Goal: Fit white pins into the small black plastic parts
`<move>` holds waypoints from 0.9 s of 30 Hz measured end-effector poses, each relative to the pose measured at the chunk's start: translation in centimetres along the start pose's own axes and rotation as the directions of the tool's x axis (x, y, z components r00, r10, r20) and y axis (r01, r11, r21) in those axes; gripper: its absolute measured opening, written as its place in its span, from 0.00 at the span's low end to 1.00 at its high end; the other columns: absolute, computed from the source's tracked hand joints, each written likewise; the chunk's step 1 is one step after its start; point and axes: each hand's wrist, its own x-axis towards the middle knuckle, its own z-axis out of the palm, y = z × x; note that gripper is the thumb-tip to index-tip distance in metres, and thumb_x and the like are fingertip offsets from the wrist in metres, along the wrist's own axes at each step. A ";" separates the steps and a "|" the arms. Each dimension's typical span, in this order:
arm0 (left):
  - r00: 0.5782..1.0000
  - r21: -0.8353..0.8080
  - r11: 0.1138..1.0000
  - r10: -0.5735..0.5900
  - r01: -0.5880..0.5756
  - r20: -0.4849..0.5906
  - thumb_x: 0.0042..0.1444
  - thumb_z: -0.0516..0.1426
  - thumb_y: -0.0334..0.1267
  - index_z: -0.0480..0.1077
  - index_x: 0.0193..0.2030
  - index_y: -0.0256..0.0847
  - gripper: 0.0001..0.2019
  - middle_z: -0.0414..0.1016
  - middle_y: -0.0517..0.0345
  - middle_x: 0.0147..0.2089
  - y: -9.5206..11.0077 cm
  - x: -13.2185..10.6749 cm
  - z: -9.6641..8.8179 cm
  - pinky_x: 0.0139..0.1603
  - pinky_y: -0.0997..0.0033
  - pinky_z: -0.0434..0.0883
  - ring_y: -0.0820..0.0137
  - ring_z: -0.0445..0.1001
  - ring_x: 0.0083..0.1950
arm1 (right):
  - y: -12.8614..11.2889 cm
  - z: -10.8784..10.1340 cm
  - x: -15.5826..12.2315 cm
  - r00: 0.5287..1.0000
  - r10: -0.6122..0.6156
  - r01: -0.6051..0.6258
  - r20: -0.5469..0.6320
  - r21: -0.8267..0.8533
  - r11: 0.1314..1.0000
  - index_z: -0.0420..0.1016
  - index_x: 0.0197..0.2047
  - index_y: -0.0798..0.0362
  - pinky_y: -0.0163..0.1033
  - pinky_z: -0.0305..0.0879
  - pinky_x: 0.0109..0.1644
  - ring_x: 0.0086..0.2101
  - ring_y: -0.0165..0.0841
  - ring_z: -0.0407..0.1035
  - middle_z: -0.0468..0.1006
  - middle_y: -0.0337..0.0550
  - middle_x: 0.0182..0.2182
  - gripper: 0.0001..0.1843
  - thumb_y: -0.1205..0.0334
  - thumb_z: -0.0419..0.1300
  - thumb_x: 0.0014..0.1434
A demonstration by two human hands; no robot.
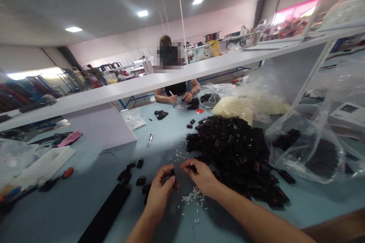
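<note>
My left hand (160,190) is closed in a pinch on a small black plastic part (172,172) just above the pale blue table (85,182). My right hand (201,176) is curled beside it, fingers pinched on another small black part (192,167). The two hands almost touch. Under them lies a scatter of tiny white pins (194,197). A big heap of black parts with red marks (234,152) rises right of my right hand. Several loose black parts (134,174) lie left of my left hand.
A long black strip (105,216) lies at front left. Tweezers (149,139) rest mid-table. Clear plastic bags (308,148) with black parts crowd the right, a bag of pale material (245,107) behind. A white shelf (171,78) crosses overhead. A person's hands (178,98) work opposite.
</note>
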 end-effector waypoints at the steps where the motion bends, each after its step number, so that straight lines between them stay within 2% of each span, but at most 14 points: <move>1: 1.000 -0.022 1.000 -0.008 0.008 0.006 0.47 0.64 0.39 0.71 0.44 0.42 0.16 0.70 0.62 0.36 0.0 -0.1 0.1 0.31 0.69 0.70 0.71 0.73 0.28 | -0.1 0.0 0.0 1.000 0.011 -0.011 -0.006 -0.003 1.000 0.77 0.38 0.55 0.40 0.67 0.42 0.36 0.36 0.73 0.80 0.43 0.33 0.10 0.67 0.55 0.56; 9: 0.996 -0.106 0.992 -0.052 0.060 0.075 0.45 0.66 0.38 0.72 0.43 0.41 0.17 0.71 0.59 0.37 0.0 -0.3 0.3 0.32 0.69 0.71 0.72 0.73 0.29 | -0.3 -0.2 0.0 1.000 -0.005 0.012 -0.031 0.201 0.980 0.74 0.33 0.54 0.35 0.63 0.34 0.28 0.32 0.69 0.77 0.38 0.26 0.06 0.65 0.57 0.50; 14: 0.988 -0.213 0.969 -0.102 0.125 0.115 0.48 0.66 0.40 0.71 0.46 0.41 0.18 0.74 0.56 0.40 0.4 -0.5 0.5 0.38 0.65 0.73 0.69 0.77 0.33 | -0.5 -0.3 -0.1 0.997 0.074 -0.070 -0.004 0.295 0.953 0.72 0.35 0.53 0.34 0.57 0.26 0.21 0.28 0.61 0.78 0.39 0.26 0.07 0.62 0.59 0.52; 19: 0.980 -0.256 0.954 -0.114 0.154 0.163 0.50 0.66 0.40 0.69 0.48 0.41 0.19 0.78 0.52 0.41 0.8 -0.7 0.5 0.42 0.61 0.75 0.66 0.79 0.36 | -0.9 -0.7 -0.3 0.998 0.056 -0.052 -0.007 0.235 0.971 0.76 0.32 0.54 0.35 0.62 0.34 0.27 0.30 0.66 0.79 0.40 0.27 0.09 0.57 0.61 0.53; 22: 0.980 -0.246 0.958 -0.107 0.147 0.169 0.49 0.66 0.40 0.69 0.46 0.42 0.18 0.78 0.54 0.40 0.7 -0.6 0.4 0.40 0.60 0.76 0.65 0.79 0.36 | -1.0 -0.8 -0.4 0.998 0.050 -0.060 0.044 0.265 0.962 0.78 0.33 0.54 0.37 0.65 0.39 0.31 0.31 0.69 0.79 0.40 0.29 0.10 0.56 0.63 0.52; 27: 0.984 -0.238 0.966 -0.064 0.104 0.169 0.45 0.68 0.39 0.71 0.43 0.41 0.18 0.77 0.57 0.35 0.3 -0.6 0.5 0.37 0.62 0.76 0.65 0.79 0.34 | -1.2 -0.9 -0.6 0.991 0.069 -0.096 0.116 0.246 0.964 0.78 0.32 0.54 0.38 0.66 0.39 0.30 0.32 0.70 0.79 0.39 0.27 0.10 0.56 0.64 0.50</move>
